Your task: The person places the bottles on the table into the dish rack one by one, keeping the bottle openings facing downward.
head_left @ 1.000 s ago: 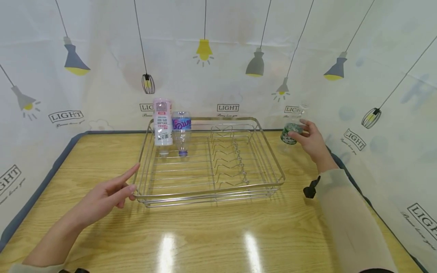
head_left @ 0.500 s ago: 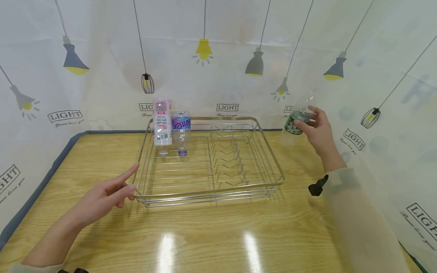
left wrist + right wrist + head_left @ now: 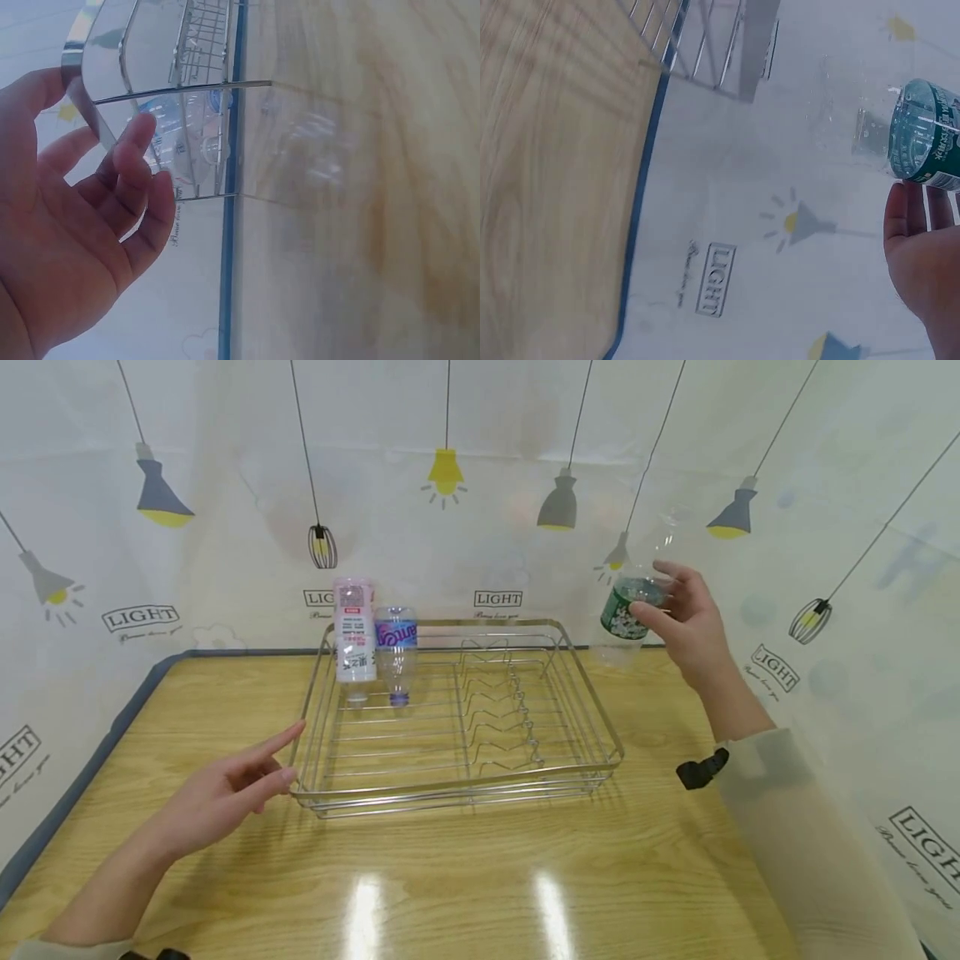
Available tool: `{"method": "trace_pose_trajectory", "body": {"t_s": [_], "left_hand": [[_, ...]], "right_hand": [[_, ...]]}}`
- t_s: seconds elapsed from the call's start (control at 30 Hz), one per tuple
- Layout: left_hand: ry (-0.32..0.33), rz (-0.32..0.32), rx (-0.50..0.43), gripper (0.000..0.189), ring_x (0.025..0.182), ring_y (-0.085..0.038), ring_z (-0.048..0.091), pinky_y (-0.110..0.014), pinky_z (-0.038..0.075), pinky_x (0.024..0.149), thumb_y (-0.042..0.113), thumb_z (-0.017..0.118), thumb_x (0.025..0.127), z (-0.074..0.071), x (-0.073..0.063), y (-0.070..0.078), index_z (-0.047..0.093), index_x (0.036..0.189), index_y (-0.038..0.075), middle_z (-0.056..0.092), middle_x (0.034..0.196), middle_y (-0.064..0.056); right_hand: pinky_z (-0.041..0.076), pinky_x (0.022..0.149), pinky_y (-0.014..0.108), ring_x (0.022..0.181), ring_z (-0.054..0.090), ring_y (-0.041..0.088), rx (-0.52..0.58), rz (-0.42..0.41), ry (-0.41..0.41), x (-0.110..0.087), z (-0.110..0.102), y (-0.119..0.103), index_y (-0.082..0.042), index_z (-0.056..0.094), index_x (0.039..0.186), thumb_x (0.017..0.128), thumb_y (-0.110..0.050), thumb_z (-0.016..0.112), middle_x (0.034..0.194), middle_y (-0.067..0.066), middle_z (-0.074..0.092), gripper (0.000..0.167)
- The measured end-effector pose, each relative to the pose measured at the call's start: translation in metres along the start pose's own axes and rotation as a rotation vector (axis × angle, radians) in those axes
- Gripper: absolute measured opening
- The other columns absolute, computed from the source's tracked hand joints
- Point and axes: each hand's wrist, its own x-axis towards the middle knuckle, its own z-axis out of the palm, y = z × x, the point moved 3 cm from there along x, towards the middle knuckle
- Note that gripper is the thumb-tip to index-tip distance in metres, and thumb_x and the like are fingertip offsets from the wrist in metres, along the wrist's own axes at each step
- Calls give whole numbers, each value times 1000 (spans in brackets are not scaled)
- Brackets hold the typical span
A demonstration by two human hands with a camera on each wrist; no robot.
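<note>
My right hand point(image 3: 693, 635) grips a clear plastic bottle point(image 3: 628, 610) around its green label. The bottle is raised against the wall backdrop at the back right, leaning with its base toward the left. In the right wrist view, the fingers point(image 3: 896, 210) meet the label's edge. At the front left corner of the wire dish rack point(image 3: 457, 783), my left hand point(image 3: 217, 797) touches the rim with its straight index finger and thumb; the other fingers are bent. Inside the rack's left rear stand a pink-and-white labelled bottle point(image 3: 355, 631) and a purple-labelled bottle point(image 3: 397, 643), both neck down.
A wooden table point(image 3: 450, 877) bears the rack. Wavy wire dividers point(image 3: 498, 727) fill the rack's right half. A pale lamp-print backdrop point(image 3: 510, 552) rises behind the table and along its sides.
The right hand has lifted the green-labelled bottle upward; over the last half second, it has come a little left toward the rack. The left hand stays at the rim.
</note>
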Motion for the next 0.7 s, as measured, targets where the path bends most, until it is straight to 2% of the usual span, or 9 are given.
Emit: {"method": "trace_pose_trajectory", "body": {"t_s": [0.2, 0.33, 0.57, 0.7], "left_hand": [[90, 56, 43, 55, 68, -15, 50, -32, 41, 58, 26, 66, 112, -12, 3, 10, 53, 166, 21, 67, 93, -1], [139, 87, 40, 52, 69, -17, 52, -32, 42, 57, 26, 67, 112, -17, 7, 25, 56, 163, 23, 68, 93, 1], [121, 142, 38, 49, 74, -16, 56, -32, 44, 57, 31, 67, 112, -13, 20, 59, 59, 160, 32, 71, 101, -2], [108, 211, 32, 48, 74, -16, 56, -31, 44, 58, 27, 68, 111, -8, 29, 77, 61, 159, 32, 68, 97, 0]], "right_hand": [[57, 89, 19, 112, 61, 18, 24, -35, -152, -5, 35, -18, -20, 52, 157, 106, -2, 67, 133, 1, 62, 56], [59, 90, 20, 111, 63, 19, -27, -53, -249, -10, 60, -27, -17, 49, 160, 106, -2, 68, 134, 1, 63, 59], [58, 94, 23, 114, 64, 24, -133, -30, -356, -21, 97, -33, -16, 47, 161, 103, -4, 73, 140, 3, 62, 65], [55, 99, 27, 119, 62, 29, -152, -17, -412, -27, 115, -34, -15, 46, 162, 100, -4, 77, 142, 10, 60, 70]]}}
